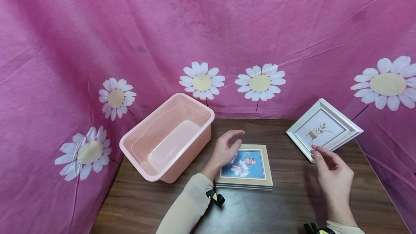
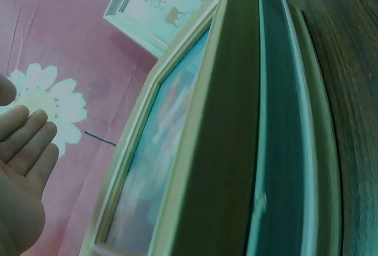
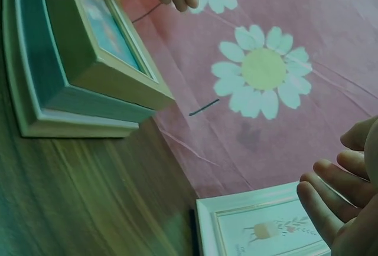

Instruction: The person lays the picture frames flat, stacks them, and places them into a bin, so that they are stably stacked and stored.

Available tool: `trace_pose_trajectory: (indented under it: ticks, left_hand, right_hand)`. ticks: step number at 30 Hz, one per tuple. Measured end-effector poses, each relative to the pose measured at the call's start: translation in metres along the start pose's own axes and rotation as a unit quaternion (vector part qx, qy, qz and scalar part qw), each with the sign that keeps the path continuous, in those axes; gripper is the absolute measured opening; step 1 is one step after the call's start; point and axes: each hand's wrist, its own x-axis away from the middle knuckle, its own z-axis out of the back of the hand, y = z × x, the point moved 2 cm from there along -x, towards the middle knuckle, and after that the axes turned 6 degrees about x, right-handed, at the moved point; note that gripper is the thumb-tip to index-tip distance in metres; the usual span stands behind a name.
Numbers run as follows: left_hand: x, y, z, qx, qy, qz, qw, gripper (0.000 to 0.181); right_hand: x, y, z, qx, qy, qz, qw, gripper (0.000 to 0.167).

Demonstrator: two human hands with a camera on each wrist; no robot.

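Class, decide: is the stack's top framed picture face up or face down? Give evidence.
Face up: the top framed picture shows its blue flower print in the head view.

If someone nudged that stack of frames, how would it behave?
The stack would probably shift in layers, since its frames look separate. Each seems stiff, judging by the straight edges. Rolling seems unlikely: it lies flat on the table.

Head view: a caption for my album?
Left hand near stacked picture frames, right hand near a white frame, pink bin at left.
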Motion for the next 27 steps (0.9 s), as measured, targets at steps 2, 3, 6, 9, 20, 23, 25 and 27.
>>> trace_pose_trajectory:
  ticks: [2,3,6,9,20,23,25,27]
  left_hand:
    - [-0.002,0.002,-0.003,0.001,-0.005,0.003,1.0000,0.035]
    - [-0.002,0.004,-0.005,0.002,-0.007,0.006,1.0000,0.035]
    - [-0.005,0.007,-0.009,0.009,-0.014,0.006,0.9998,0.036]
    - [-0.007,0.010,-0.014,0.008,-0.021,0.004,0.9997,0.036]
    - [-0.017,0.017,-0.036,0.020,-0.044,-0.024,0.9985,0.036]
    - [-0.019,0.017,-0.042,0.010,-0.048,-0.028,0.9984,0.036]
    - [-0.021,0.019,-0.045,0.003,-0.051,-0.028,0.9983,0.037]
    - [-0.022,0.020,-0.048,0.002,-0.055,-0.026,0.9982,0.037]
  right_hand:
    - [-0.003,0.000,0.002,-0.010,0.004,-0.004,0.9999,0.023]
    - [-0.005,0.000,0.003,-0.011,0.006,-0.006,0.9999,0.024]
    - [-0.009,0.001,0.007,-0.015,0.012,-0.006,0.9998,0.023]
    - [-0.014,0.000,0.011,0.005,0.020,0.002,0.9998,0.024]
    - [-0.028,0.001,0.024,0.045,0.035,-0.004,0.9984,0.027]
    - [-0.030,0.001,0.028,0.054,0.047,-0.002,0.9974,0.027]
    - [-0.032,0.000,0.030,0.057,0.061,-0.004,0.9965,0.027]
    - [-0.035,0.000,0.032,0.059,0.075,-0.005,0.9954,0.026]
